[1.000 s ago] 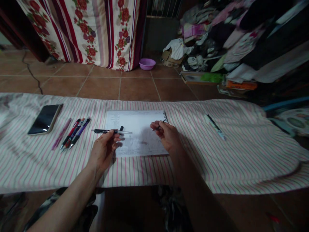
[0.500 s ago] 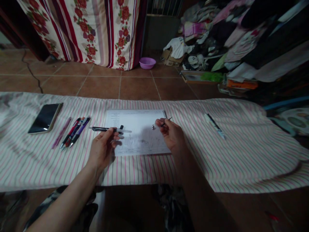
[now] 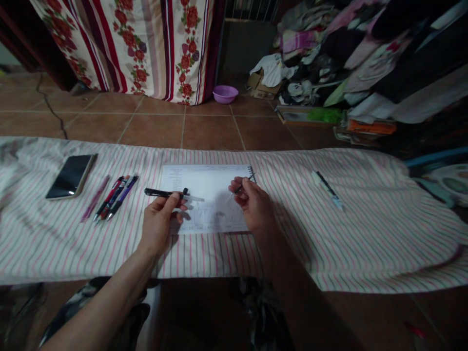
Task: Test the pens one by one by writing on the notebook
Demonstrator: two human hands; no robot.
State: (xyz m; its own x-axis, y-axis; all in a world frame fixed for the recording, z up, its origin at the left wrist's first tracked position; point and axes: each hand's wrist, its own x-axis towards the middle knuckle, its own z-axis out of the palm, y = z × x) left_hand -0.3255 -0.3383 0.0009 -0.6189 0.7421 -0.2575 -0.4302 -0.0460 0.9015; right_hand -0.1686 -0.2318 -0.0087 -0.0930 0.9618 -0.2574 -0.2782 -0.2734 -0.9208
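Pinched between the thumb and fingers of my left hand (image 3: 161, 217) is a black pen barrel (image 3: 157, 192), lying roughly level. A pale, see-through tube (image 3: 195, 198) shows at its right end, beside a small black end piece (image 3: 185, 191). My right hand (image 3: 254, 202) is closed on a thin dark pen part (image 3: 238, 189), whose narrow end sticks out past the thumb; a small shiny tip seems to be at its lower end. Both hands hover over a white spiral notepad (image 3: 204, 178), which carries printed lines and the hands' shadows.
Left of the notepad lie several pens (image 3: 122, 197), a pinkish pen (image 3: 95, 200) and a phone (image 3: 71, 176). A black-and-white pen (image 3: 328, 189) rests to the right. Striped cloth (image 3: 219, 258) covers the low table. Beyond are a purple basin (image 3: 224, 94) and piled clothes (image 3: 303, 53).
The pen barrel in my left hand has shifted slightly right, and its pale tube now sits a little below it. My right hand has moved slightly left, still holding the dark part.
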